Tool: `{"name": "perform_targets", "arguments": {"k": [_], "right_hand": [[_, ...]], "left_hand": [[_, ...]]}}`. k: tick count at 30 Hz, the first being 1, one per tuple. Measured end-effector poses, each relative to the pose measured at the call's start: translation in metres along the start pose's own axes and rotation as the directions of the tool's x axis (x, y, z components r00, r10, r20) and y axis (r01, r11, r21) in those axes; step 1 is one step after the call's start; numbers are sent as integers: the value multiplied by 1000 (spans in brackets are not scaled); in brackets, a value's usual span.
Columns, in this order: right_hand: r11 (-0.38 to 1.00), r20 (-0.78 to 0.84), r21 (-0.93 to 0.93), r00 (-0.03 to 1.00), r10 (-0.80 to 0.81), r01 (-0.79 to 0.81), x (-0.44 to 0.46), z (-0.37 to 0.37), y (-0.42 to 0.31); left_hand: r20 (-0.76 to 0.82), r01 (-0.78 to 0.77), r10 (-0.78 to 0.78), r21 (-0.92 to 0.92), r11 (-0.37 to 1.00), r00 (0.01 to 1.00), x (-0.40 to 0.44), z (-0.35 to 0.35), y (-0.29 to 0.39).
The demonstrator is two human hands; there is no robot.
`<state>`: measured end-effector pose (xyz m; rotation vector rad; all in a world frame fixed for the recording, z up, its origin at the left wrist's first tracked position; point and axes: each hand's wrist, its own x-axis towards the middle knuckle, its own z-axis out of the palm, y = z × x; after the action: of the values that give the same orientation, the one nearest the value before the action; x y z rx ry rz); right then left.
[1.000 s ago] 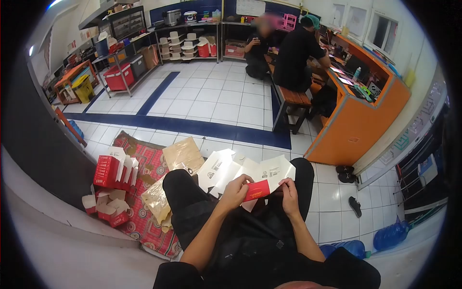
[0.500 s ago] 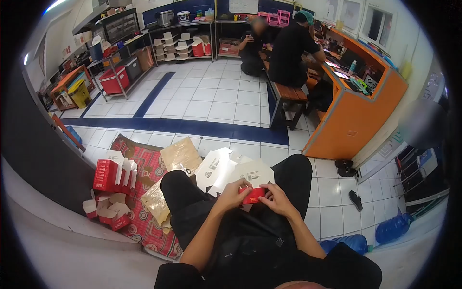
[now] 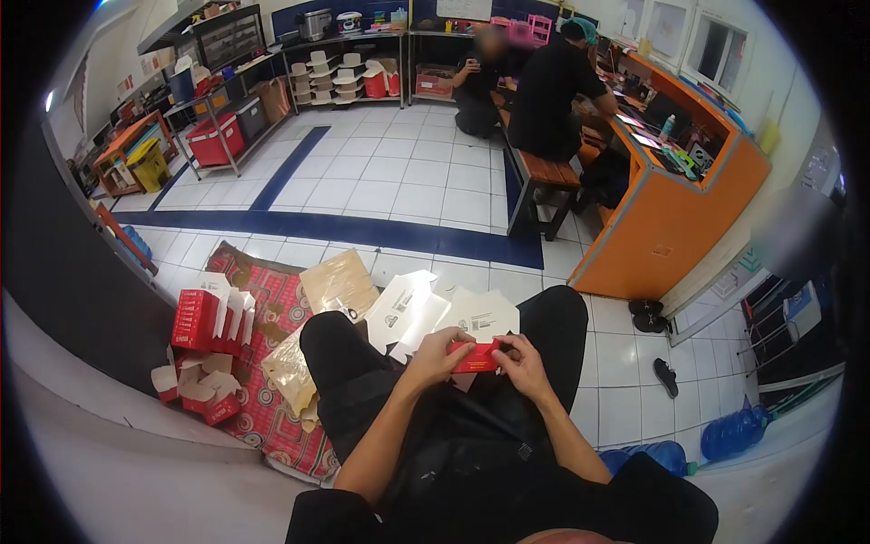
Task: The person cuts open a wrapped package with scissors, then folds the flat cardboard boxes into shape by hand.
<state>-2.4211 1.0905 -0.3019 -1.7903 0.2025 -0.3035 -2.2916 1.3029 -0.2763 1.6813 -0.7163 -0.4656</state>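
Note:
Between my hands, above my lap, is a red and white cardboard food box (image 3: 477, 357) whose red side faces me. My left hand (image 3: 439, 359) grips its left end, thumb along the upper edge. The right end is pinched by my right hand (image 3: 521, 366). A flat white carton sheet (image 3: 399, 313) with printing lies in front of my knees, and a second printed white panel (image 3: 494, 315) rises just beyond my hands; whether it joins the red part I cannot tell. To the left, several folded red boxes (image 3: 195, 319) stand together, with more open boxes (image 3: 210, 396) below them.
A red patterned mat (image 3: 272, 399) lies left of me, bearing brown plastic-wrapped packs (image 3: 340, 283). Two people sit at a bench (image 3: 546, 170) by the orange counter (image 3: 666, 227). Blue water bottles (image 3: 734, 428) and a black shoe (image 3: 666, 376) lie at right.
My hands have shifted slightly on the box, the left thumb now further along its edge. More of the red side shows, and the white panel beyond it has moved a little right.

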Motion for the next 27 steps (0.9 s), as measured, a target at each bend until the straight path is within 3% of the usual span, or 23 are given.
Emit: {"name": "perform_targets", "arguments": {"k": [1, 3, 7, 12, 13, 15, 22, 24, 26, 27], "right_hand": [[1000, 3, -1, 1000, 2, -2, 1, -3, 3], [978, 30, 190, 996, 84, -88, 4, -7, 9], [995, -58, 62, 995, 79, -75, 3, 4, 12], [990, 38, -123, 997, -64, 68, 1, 11, 12], [990, 46, -122, 997, -63, 68, 2, 14, 13], [990, -23, 73, 992, 125, -123, 2, 17, 20], [987, -5, 124, 995, 99, -98, 4, 14, 26], [989, -7, -104, 994, -107, 106, 6, 14, 32], [997, 55, -39, 997, -60, 63, 2, 26, 20], [999, 24, 12, 999, -31, 31, 0, 25, 13]], "left_hand": [[-23, -91, 92, 40, 995, 996, 1, 1, -5], [-23, -115, 116, 68, 991, 993, 2, 0, -3], [-26, -235, 241, 140, 962, 970, 1, 0, 5], [1, -185, 186, 131, 974, 982, 2, 2, -1], [37, -199, 195, 135, 971, 980, 4, 1, -4], [51, -204, 199, 122, 971, 979, 2, -1, 5], [46, -235, 232, 80, 969, 972, 1, 0, 6], [40, -226, 223, 81, 971, 974, 0, 2, 7], [6, -244, 246, 128, 961, 969, -7, -2, 10], [64, -168, 160, 148, 975, 985, -4, -5, 5]]}}
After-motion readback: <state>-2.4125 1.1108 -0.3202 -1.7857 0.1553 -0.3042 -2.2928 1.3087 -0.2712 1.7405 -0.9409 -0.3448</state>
